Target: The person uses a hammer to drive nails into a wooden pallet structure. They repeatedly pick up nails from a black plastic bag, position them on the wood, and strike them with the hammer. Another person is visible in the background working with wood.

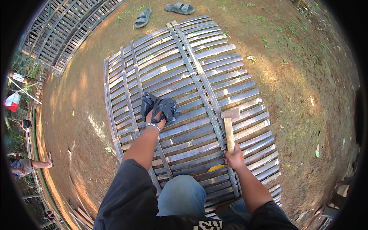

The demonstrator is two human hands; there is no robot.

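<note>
Right hand [234, 158] wrapped tight round the wooden handle of a hammer [229, 124], its head resting on the double crosspiece of the bamboo slat panel [184, 96] lying on bare dirt. Left hand [155, 117] sits on a black plastic bag [160, 107] mid-panel, fingers curled into it. Two sandals [161, 13] beyond the panel's far edge.

Glossy plastic bag [160, 107], wooden-handled hammer [229, 128], bamboo panel [184, 76]

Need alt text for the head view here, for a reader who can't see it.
A person kneels on a slatted bamboo panel laid on bare dirt, right hand gripping a wooden-handled hammer resting on a cross strip, left hand reaching into a black plastic bag. Two sandals lie beyond the panel.
</note>
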